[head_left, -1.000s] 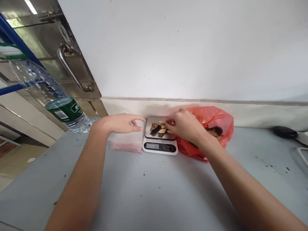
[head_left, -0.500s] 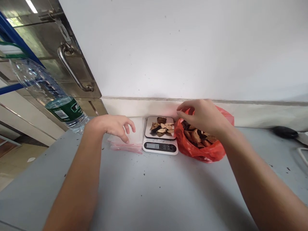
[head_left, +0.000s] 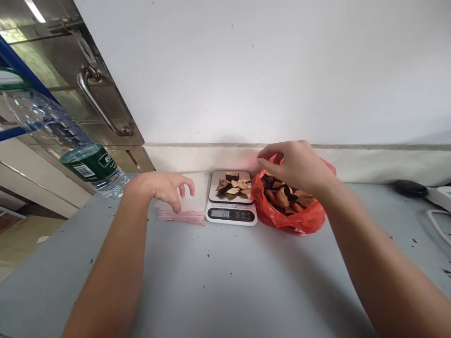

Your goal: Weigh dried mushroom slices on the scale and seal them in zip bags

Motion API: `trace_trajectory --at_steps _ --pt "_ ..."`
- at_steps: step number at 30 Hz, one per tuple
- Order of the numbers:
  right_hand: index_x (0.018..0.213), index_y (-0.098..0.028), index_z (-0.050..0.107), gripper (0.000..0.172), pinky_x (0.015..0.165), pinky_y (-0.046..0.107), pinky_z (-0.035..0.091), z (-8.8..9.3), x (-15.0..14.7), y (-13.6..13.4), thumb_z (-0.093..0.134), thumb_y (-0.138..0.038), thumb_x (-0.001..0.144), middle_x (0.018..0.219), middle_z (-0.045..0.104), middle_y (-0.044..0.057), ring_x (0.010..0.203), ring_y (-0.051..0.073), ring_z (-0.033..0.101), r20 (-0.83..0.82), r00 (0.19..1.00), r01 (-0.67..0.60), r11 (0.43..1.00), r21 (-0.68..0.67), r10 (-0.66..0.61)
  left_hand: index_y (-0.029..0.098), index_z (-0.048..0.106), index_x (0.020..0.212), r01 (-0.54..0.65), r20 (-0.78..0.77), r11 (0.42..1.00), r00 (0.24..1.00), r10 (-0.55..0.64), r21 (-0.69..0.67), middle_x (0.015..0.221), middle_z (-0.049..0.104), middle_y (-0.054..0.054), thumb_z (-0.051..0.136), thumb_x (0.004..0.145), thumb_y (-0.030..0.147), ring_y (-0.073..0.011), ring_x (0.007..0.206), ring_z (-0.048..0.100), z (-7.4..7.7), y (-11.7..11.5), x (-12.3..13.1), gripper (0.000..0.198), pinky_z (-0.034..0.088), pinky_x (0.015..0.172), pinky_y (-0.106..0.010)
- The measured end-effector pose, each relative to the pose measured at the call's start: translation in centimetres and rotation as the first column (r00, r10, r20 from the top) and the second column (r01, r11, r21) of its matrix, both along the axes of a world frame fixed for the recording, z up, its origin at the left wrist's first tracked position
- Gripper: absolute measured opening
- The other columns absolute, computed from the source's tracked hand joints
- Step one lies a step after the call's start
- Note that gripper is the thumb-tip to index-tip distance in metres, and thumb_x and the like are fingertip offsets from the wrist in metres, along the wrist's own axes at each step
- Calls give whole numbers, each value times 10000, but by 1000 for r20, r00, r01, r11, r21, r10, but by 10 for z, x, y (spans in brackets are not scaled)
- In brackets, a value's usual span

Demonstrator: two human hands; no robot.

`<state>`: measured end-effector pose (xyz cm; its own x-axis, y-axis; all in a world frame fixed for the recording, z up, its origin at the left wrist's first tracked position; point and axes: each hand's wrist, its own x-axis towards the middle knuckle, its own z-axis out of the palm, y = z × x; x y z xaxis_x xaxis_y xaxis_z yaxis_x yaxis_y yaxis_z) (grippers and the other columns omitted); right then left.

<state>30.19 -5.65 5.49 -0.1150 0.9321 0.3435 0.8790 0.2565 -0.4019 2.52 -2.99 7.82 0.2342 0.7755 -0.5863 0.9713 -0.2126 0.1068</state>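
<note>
A white kitchen scale (head_left: 231, 219) rests on the grey table by the wall, its display reading about 10.9. On its plate lie several dried brown slices (head_left: 235, 188) with dark edges. My right hand (head_left: 294, 164) hovers over a red plastic bag (head_left: 299, 227) filled with more such slices; its thumb and fingers are curved apart with nothing visible between them. To the left of the scale is a stack of clear zip bags (head_left: 186, 206) with pinkish-red seals. My left hand (head_left: 162, 188) is held above these bags, fingers spread and empty.
A large water bottle (head_left: 86, 162) with a green label stands at the left, before a metal door with a handle (head_left: 100, 103). At the right are a black object (head_left: 410, 188) and a white cable (head_left: 435, 218). Dark crumbs dot the grey table (head_left: 225, 300).
The scale reading has risen from about 8.8 to 10.9. Both hands keep nearly the same pose, and the whole view has shifted slightly.
</note>
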Motion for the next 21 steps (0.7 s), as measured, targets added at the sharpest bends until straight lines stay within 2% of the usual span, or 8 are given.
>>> trace_trajectory --at_steps 3,6,9,13,15,17,21 --pt "818 -200 763 200 629 309 486 1 0 0 565 -204 839 797 779 48 697 193 663 -18 1000 -3 1000 -1 3 307 692 1087 24 27 999 999 -22 -43 1173 786 -34 561 536 337 -296 954 717 -3 3 -3 568 518 666 -321" --pt "820 -200 762 200 643 309 492 2 1 -1 563 -196 844 798 774 51 715 199 670 -30 1000 -9 1000 2 9 294 713 969 44 85 999 995 -42 -22 1043 815 -31 555 587 363 -294 963 726 -4 7 -8 419 524 697 -325" --pt "810 -207 757 201 653 311 499 2 2 0 561 -200 852 795 769 53 726 205 675 -39 999 -19 1000 21 19 281 714 921 44 145 998 988 -51 50 1058 817 -53 585 637 444 -298 988 742 -1 9 -14 352 554 763 -331" --pt "897 -202 775 222 697 327 523 3 -2 -3 555 -206 868 847 775 61 715 198 672 -89 995 -39 997 72 46 260 729 995 16 224 980 973 -62 199 1141 795 -79 587 677 517 -313 1068 721 9 4 -18 432 568 875 -335" --pt "1044 -196 772 273 715 329 532 4 -8 -6 548 -223 891 891 775 61 710 188 670 -149 982 -103 988 113 120 248 719 1091 -25 266 947 962 -64 320 1156 778 -88 576 703 538 -320 1080 708 16 -2 -15 505 567 911 -352" --pt "1220 -204 723 352 707 319 533 4 -17 -11 516 -248 939 941 770 54 698 174 666 -198 949 -227 967 114 246 234 693 1135 -74 332 900 940 -82 430 1141 765 -95 574 723 540 -321 1080 704 21 -8 -9 527 564 933 -370" --pt "1453 -302 576 458 699 300 516 1 -33 -20 431 -254 1021 1111 751 38 741 161 667 -186 865 -472 882 16 466 240 628 1097 -133 481 840 861 -164 526 1051 759 -79 612 734 485 -290 1013 718 23 -19 8 438 574 899 -375"
